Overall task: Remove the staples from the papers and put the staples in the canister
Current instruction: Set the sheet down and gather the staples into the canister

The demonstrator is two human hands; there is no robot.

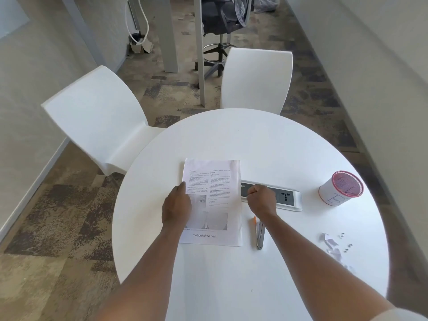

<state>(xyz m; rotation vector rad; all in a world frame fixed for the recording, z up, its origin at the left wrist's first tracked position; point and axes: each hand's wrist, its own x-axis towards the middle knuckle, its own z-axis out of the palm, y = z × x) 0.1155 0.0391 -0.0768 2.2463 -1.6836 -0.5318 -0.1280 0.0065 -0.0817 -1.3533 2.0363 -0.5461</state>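
Printed papers (214,181) lie flat on the round white table (254,140). My left hand (177,206) rests palm down on their left part, pressing them to the table. My right hand (260,196) is curled in a fist just right of the papers' right edge, over the socket strip; whether it pinches a staple is too small to tell. A white canister (339,189) with a red rim stands at the right. Several loose staples (345,243) lie near the right edge among torn paper scraps (330,242). A metal staple remover (260,235) lies beside the papers.
An orange-tipped pen (254,220) lies next to the remover. A recessed socket strip (284,196) sits in the table's middle. Two white chairs (97,117) (257,79) stand at the far side, a black office chair (222,17) behind them.
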